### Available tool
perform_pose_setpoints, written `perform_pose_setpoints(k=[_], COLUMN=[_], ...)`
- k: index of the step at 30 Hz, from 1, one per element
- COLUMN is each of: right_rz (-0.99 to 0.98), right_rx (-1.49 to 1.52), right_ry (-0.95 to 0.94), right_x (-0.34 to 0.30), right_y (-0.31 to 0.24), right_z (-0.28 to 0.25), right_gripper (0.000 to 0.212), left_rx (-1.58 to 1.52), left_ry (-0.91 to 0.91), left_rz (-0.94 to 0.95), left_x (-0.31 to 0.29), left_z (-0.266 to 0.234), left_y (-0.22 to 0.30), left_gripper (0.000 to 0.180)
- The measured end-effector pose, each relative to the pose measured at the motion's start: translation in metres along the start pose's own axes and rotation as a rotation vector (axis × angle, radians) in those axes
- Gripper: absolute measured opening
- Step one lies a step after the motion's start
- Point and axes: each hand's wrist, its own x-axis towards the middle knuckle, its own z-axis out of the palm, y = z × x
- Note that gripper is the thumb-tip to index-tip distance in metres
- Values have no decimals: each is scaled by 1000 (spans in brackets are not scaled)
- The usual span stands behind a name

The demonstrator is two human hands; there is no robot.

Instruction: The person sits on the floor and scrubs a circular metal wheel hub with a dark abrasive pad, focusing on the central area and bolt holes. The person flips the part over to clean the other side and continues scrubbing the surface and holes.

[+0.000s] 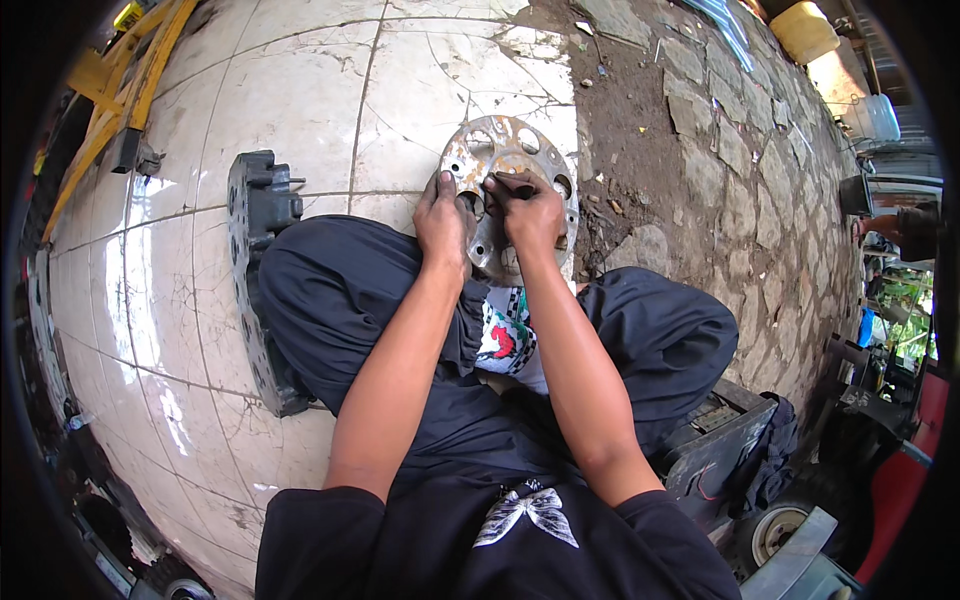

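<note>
A round, rust-stained metal disc [510,158] with several large and small holes stands or lies between my bent legs, at the edge of the white tiled floor. My left hand [445,225] is closed on its left rim, the thumb along the near face. Over the disc's middle, my right hand [532,215] has its fingers curled and pressed together against the face. Anything in those fingertips is hidden or too small to name. The disc's lower part is partly covered by both hands.
A dark metal engine part [265,205] lies beside my left leg. Further left is a yellow metal frame [150,75]. Dirt and stone paving [725,195] run along the right. A dark box [708,445] and a wheel [778,532] are at lower right; a yellow container [803,33] is far right.
</note>
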Motion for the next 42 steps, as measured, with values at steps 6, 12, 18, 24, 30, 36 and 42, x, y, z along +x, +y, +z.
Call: perform_pose_setpoints(k=[6,12,18,24,30,36,42], right_rz=[4,27,43,-25,-68,-175,-266], right_rx=[140,-55,158,108,-106,-52,-154], right_ry=[-1,-6,-106,-102,-129,-55,-60], right_x=[-23,7,-7,20,9,-6,-7], right_y=[36,11,24,29,20,4,-5], right_z=[-11,-1,-28,-7,-20,-17,-18], right_gripper=[30,37,23,27,26,23,24], left_rx=[31,50,-11,64,26,68,64], left_ry=[16,76,6,91,75,72,95], left_rz=[21,7,55,72,42,103,84], left_x=[4,4,1,12,5,6,5], left_z=[1,2,-2,1,0,-1,0], left_y=[-2,0,-3,-9,-4,-10,-6], left_gripper=[29,33,24,31,27,26,25])
